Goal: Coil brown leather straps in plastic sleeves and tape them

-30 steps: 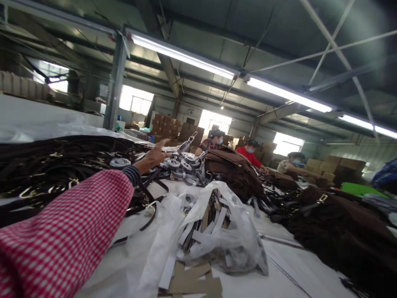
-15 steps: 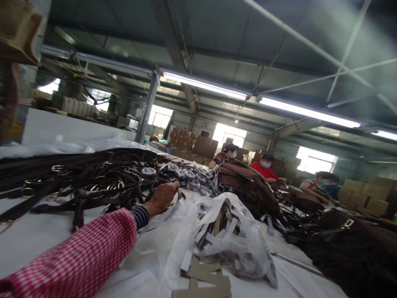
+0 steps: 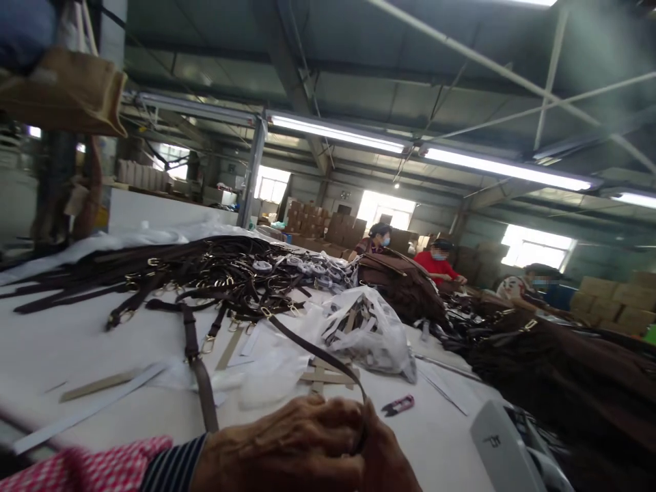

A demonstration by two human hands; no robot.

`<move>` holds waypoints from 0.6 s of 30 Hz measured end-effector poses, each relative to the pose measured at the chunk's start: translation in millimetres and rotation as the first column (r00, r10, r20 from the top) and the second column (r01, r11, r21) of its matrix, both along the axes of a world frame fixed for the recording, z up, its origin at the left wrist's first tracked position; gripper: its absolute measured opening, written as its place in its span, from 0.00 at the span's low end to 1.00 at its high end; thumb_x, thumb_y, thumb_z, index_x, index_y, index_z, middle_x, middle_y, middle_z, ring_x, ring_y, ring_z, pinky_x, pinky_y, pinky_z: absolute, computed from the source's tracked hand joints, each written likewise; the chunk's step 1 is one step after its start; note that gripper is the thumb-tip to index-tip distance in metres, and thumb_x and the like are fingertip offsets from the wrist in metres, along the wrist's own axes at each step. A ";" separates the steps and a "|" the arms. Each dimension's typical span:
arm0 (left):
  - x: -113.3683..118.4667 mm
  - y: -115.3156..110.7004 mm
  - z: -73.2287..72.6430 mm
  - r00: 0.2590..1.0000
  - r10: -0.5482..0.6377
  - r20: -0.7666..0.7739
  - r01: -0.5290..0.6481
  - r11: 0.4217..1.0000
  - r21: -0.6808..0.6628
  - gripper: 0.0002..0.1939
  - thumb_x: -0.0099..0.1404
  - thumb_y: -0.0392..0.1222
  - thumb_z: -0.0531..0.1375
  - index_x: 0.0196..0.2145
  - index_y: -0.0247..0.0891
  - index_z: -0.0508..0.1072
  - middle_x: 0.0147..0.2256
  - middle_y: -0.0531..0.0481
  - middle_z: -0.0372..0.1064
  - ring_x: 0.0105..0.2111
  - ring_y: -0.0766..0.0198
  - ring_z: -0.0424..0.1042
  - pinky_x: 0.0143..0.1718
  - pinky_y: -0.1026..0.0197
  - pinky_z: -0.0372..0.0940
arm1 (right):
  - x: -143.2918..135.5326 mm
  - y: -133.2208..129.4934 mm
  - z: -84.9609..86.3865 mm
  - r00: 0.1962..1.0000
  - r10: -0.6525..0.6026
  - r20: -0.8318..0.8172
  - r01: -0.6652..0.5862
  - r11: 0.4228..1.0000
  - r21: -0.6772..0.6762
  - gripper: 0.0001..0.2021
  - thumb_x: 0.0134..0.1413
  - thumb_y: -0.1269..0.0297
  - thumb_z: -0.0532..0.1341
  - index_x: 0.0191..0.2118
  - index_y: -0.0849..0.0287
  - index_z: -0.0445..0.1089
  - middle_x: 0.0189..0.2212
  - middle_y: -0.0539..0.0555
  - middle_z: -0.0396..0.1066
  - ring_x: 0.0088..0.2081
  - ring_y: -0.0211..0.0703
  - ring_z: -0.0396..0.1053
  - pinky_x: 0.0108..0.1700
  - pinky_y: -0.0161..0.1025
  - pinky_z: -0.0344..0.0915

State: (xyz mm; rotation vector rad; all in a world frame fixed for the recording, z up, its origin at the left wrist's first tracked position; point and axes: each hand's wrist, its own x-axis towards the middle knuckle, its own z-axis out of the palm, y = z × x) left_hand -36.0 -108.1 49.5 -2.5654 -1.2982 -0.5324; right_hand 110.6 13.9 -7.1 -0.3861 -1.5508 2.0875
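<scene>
At the bottom centre my left hand (image 3: pixel 287 444), below a striped cuff and a red checked sleeve, is closed on a dark brown strap (image 3: pixel 320 350). My right hand (image 3: pixel 388 454) meets it and pinches the same strap; the grip between the two hands is partly hidden. From the hands the strap arcs back to a gold-coloured metal buckle (image 3: pixel 266 312) beside a heap of similar straps (image 3: pixel 205 277). Another brown strap (image 3: pixel 203 389) runs toward my left wrist. Small thread snips (image 3: pixel 398 406) lie just beyond my right hand.
A clear plastic bag (image 3: pixel 376 342) of strips stands mid-table, with cardboard strips (image 3: pixel 328 376) beside it. Brown bags (image 3: pixel 568 369) are piled at right, near a grey-white box (image 3: pixel 499 444). Several masked co-workers (image 3: pixel 435 263) sit farther back. Long strips (image 3: pixel 97 403) lie at left.
My left hand has come back from the heap to the bottom centre, drawing a strap with it. My right hand has entered view and grips it too. The view has shifted, showing the snips.
</scene>
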 end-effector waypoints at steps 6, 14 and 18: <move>-3.9 -45.7 -22.3 0.959 0.160 0.233 -0.131 0.982 -0.135 0.21 0.77 0.38 0.53 0.64 0.49 0.59 0.52 0.47 0.75 0.49 0.60 0.75 0.53 0.59 0.68 | -13.7 -5.2 29.8 0.973 -0.187 -0.133 0.132 0.930 -0.342 0.16 0.42 0.57 0.79 0.37 0.57 0.81 0.44 0.56 0.79 0.46 0.49 0.74 0.42 0.38 0.70; -80.5 -61.2 -90.2 0.858 0.474 0.199 -0.443 0.877 -0.184 0.11 0.75 0.39 0.51 0.42 0.44 0.74 0.40 0.46 0.76 0.40 0.55 0.74 0.42 0.57 0.68 | 22.6 -8.6 78.1 0.933 0.004 -0.360 -0.007 1.000 -0.006 0.12 0.62 0.58 0.68 0.48 0.58 0.78 0.26 0.51 0.73 0.25 0.38 0.64 0.30 0.36 0.60; -126.3 -48.2 -92.4 0.809 0.552 0.202 -0.517 0.832 -0.200 0.10 0.75 0.40 0.55 0.51 0.44 0.73 0.47 0.48 0.74 0.48 0.56 0.72 0.52 0.57 0.65 | 62.4 -15.8 95.0 0.949 -0.082 -0.304 0.136 0.978 0.159 0.18 0.67 0.46 0.60 0.48 0.55 0.78 0.19 0.50 0.66 0.21 0.39 0.58 0.26 0.39 0.57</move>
